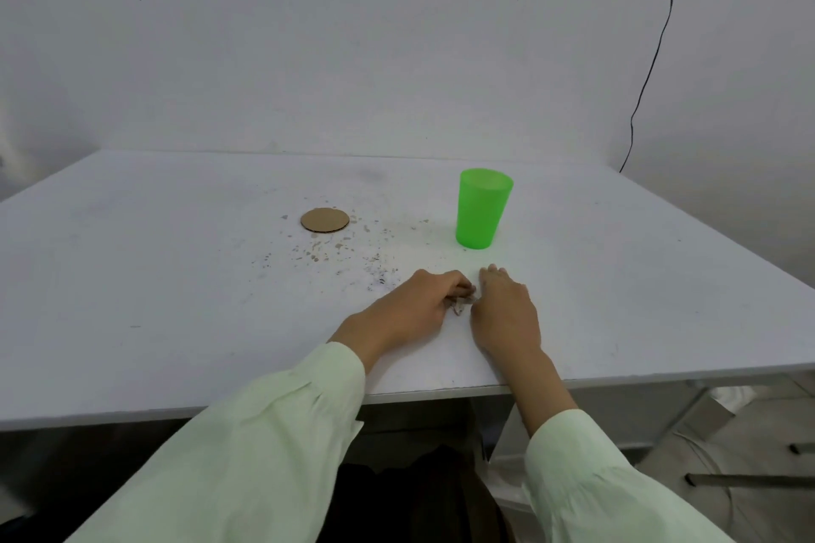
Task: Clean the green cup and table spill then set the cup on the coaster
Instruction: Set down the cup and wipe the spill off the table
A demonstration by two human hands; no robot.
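Green cup (pixel 483 209) stands upright on the white table (pixel 132 278), right of centre and not yet on the coaster. Reading from the left, the round cardboard coaster (pixel 325 220) lies flat, well apart from the cup. Just beside it, brown spill specks (pixel 339 251) are scattered over the table top between coaster and cup.

Nearer the front edge, the left hand (pixel 414 304) has its fingers curled round a small crumpled grey scrap (pixel 461 306). It is probably a wipe, though it is too small to tell. The right hand (pixel 507 309) meets the same scrap from the other side, its fingers stretched forward. Whether its thumb pinches the scrap I cannot tell. The cup stands just beyond that hand's fingertips.

By the look of things the wiping is not yet done. The scrap seems small and perhaps soiled, so it may smear the specks rather than lift them. It could also push them onto the coaster, which sits at the edge of the spill and, being cardboard, would likely stain. A forward sweep of the right hand could tip the light, narrow-based cup.
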